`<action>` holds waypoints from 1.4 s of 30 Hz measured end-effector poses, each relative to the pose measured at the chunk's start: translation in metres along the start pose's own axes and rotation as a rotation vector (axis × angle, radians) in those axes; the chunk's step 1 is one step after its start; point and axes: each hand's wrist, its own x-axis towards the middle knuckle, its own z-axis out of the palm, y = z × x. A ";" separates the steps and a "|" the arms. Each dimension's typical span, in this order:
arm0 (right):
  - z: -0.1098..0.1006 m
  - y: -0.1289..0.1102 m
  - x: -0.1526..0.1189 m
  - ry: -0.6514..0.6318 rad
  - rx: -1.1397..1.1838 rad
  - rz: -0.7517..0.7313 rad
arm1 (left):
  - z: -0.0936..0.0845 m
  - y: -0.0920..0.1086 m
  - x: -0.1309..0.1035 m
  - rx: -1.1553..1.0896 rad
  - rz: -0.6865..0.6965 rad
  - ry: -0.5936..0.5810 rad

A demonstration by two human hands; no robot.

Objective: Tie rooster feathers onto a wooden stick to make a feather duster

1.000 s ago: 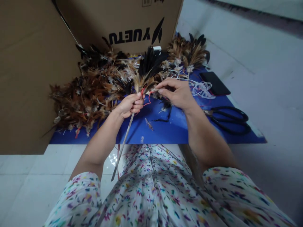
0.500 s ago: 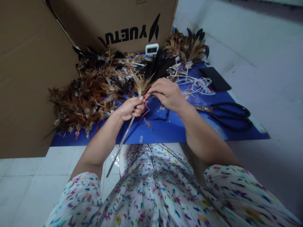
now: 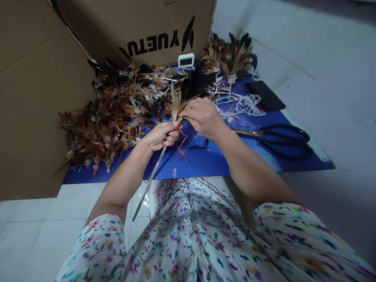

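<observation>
My left hand [image 3: 164, 136] is closed around a thin stick [image 3: 149, 183] that slants down past the table's front edge. Tan feathers [image 3: 176, 102] and long black feathers [image 3: 197, 83] fan out from the stick's upper end, like a feather duster. Thumb and fingers of my right hand [image 3: 204, 116] pinch at the base of the feathers; the exact grip point is partly hidden. A red string [image 3: 184, 139] hangs below my left thumb and curls over the blue tabletop [image 3: 205, 166].
A heap of brown feathers [image 3: 100, 121] covers the left side. Behind stand a cardboard box [image 3: 164, 15] and a small white digital display [image 3: 186, 60]. To the right lie a feather bundle [image 3: 239, 60], white plastic cord [image 3: 245, 103], a phone [image 3: 266, 96] and black-handled scissors [image 3: 255, 133].
My right fingers have shifted slightly at the feather base. Less red string shows there, and its loose end hangs in a different curve. The left hand keeps its hold on the stick.
</observation>
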 end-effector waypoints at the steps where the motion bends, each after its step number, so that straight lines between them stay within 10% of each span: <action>1: 0.001 0.000 0.000 0.001 0.002 0.002 | 0.000 0.000 0.000 -0.001 0.004 0.001; 12: -0.013 -0.015 0.006 0.241 0.192 0.379 | -0.010 0.001 0.001 0.025 0.151 0.043; 19: 0.004 -0.036 0.004 -0.225 0.736 0.676 | -0.010 0.004 0.000 0.039 0.201 0.111; 26: -0.002 -0.031 0.008 -0.206 1.143 0.923 | -0.006 0.004 -0.004 0.100 0.229 0.107; 42: -0.052 -0.016 0.074 -0.348 0.087 -0.109 | 0.034 -0.009 -0.011 0.548 0.275 0.280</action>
